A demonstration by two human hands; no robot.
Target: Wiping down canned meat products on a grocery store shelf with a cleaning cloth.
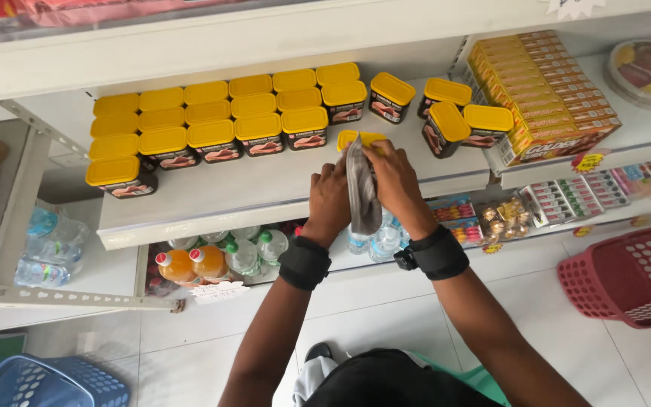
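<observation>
hands meet over the white shelf (265,188): the left hand (329,200) and right hand (395,177) both pinch a crumpled grey cloth (362,192) between them, pressed against one yellow-lidded tin (359,139) at the shelf's middle, seemingly to wipe it. tins to the left (212,113) stand in tidy rows, labels forward, about eighteen; four more tins (453,113) sit loose on the right, one tipped. one stack of yellow cartons (544,90) beside them; one pink basket (631,275) on the floor
</observation>
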